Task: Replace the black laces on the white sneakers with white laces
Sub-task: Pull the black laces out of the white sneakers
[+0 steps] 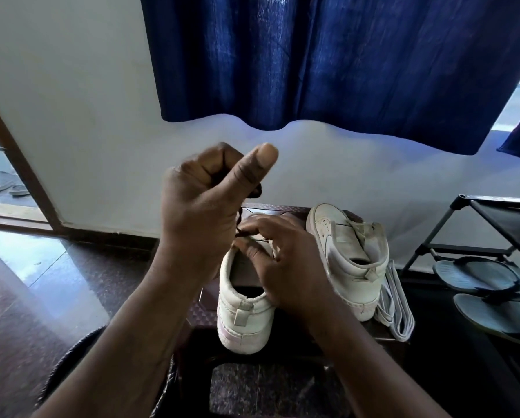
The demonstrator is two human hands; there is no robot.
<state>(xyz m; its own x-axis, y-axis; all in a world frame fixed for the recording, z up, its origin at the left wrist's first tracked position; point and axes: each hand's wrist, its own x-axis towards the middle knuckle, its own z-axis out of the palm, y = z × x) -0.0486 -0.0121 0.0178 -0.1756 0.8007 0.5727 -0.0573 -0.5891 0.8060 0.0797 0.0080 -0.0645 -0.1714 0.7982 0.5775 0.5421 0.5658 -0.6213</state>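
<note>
The left hand (204,194) is raised above the work area and clenched, thumb up, grasping a black lace (257,190). The lace runs taut from the fist down to the eyelet area of the near sneaker (243,315). The right hand (285,263) lies over the top of this sneaker, its fingers bent over the tongue and eyelets and holding the shoe in place; the thumb is hidden. The near sneaker stands upright on a dark brown stool (203,312), heel toward the camera. A second sneaker (352,257) stands just beside it on the right, also heel toward the camera, and no lace shows on it. A bundle of white laces (394,297) lies on the stool, touching the right side of the second sneaker. A black shoe rack (493,224) stands to the right and carries grey sandals (475,276). A blue curtain (313,55) hangs on the wall behind. More sandals (2,182) lie outside the doorway at far left.
</note>
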